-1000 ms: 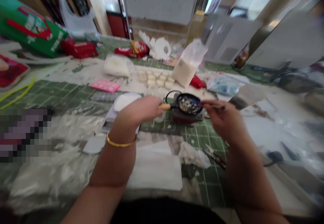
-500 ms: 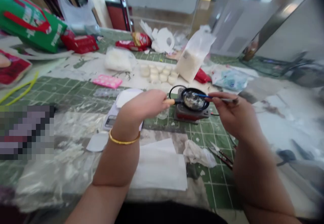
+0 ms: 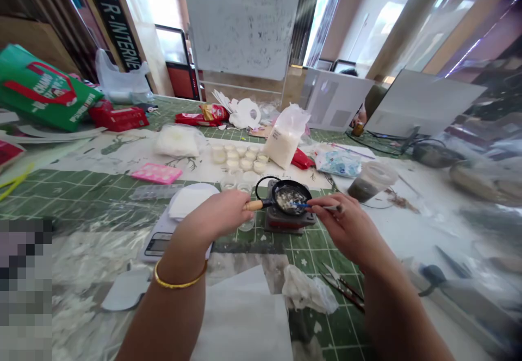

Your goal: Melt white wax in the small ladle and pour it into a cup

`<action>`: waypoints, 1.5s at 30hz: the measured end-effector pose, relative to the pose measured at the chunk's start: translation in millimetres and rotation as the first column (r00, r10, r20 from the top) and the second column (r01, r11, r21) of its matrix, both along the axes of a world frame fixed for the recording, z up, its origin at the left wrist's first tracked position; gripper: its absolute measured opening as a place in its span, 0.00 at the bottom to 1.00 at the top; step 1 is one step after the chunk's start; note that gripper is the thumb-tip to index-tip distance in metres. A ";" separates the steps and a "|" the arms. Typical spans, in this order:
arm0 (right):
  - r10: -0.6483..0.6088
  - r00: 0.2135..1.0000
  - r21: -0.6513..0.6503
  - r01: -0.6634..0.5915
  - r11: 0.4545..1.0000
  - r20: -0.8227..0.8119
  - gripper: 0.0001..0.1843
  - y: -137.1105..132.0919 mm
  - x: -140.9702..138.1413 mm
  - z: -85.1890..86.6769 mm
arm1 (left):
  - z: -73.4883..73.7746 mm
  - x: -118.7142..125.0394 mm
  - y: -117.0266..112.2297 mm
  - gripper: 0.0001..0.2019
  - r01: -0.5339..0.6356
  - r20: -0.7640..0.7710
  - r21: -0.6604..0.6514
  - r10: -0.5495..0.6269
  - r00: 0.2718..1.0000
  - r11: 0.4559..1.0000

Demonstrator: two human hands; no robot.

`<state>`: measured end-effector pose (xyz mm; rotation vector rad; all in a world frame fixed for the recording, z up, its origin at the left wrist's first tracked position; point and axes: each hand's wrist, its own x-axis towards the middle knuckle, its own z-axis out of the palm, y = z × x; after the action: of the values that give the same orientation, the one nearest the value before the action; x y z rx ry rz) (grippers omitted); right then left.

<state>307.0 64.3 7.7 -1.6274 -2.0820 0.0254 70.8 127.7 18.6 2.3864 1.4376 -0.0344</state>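
The left hand (image 3: 220, 217) is gripping the pan (image 3: 290, 198) handle mid-frame, the right hand (image 3: 346, 230) pinching a stick (image 3: 322, 206) in it. Holding it level on the burner (image 3: 289, 221) seems wise.

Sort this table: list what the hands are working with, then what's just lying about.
In use: left hand on small black pan, right hand with thin stick, burner beneath.
Lying about: green bag, pink packet, scissors, crumpled tissue, scale.
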 end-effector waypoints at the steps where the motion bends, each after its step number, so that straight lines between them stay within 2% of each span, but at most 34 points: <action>1: 0.022 1.000 -0.012 -0.021 1.000 0.001 0.13 -0.3 -0.3 -0.2 | 0.1 0.2 0.0 0.11 0.000 0.001 -0.003 0.000 1.000 1.000; 6: -0.018 0.999 -0.002 0.018 1.000 0.029 0.12 0.3 0.5 -0.3 | 0.7 -0.2 -0.5 0.13 -0.011 -0.002 -0.012 0.011 1.000 1.000; 10: 0.052 0.998 -0.033 -0.052 0.998 0.020 0.13 0.3 -0.3 1.3 | 2.3 -1.9 -1.9 0.15 -0.014 0.015 -0.010 0.014 1.000 1.000; 15: -0.031 0.999 -0.018 0.032 0.999 0.040 0.12 0.3 -0.4 1.5 | 6.0 -4.0 -4.1 0.16 -0.006 0.035 0.011 0.006 0.999 1.000; 19: 0.052 0.999 -0.046 -0.052 0.998 0.008 0.12 2.6 -1.9 0.7 | 6.9 -3.0 -3.4 0.17 -0.016 0.033 -0.005 0.016 0.999 1.000; 24: -0.064 0.996 -0.031 0.066 0.997 0.060 0.12 4.3 2.8 1.8 | 4.7 -1.1 -2.6 0.18 -0.008 0.032 -0.018 0.008 0.999 1.000; 28: 0.058 0.998 -0.058 -0.057 0.997 0.015 0.13 0.7 2.8 2.3 | 2.9 -1.9 -2.3 0.17 -0.018 0.036 -0.006 0.019 0.999 1.000; 33: -0.033 0.998 -0.026 0.034 0.999 0.053 0.12 -1.0 4.2 3.5 | 3.5 -1.3 -0.6 0.17 -0.016 0.038 -0.019 0.017 0.999 1.000; 37: 0.034 0.999 -0.064 -0.032 0.997 0.028 0.13 -3.2 3.4 5.8 | 4.5 2.8 -0.4 0.17 0.001 0.024 -0.013 -0.001 1.000 1.000; 41: -0.036 0.998 -0.051 0.039 0.998 0.052 0.12 -1.5 2.2 5.2 | 4.1 4.2 -1.5 0.17 0.005 0.015 -0.001 -0.005 1.000 1.000; 45: 0.068 0.997 -0.061 -0.066 0.996 0.034 0.12 -2.0 0.2 4.1 | 2.4 2.9 -1.4 0.17 0.020 0.020 0.003 -0.020 1.000 1.000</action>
<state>307.2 62.3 11.8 -1.6027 -2.1825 0.0818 73.7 126.3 21.0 2.3969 1.4056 -0.0136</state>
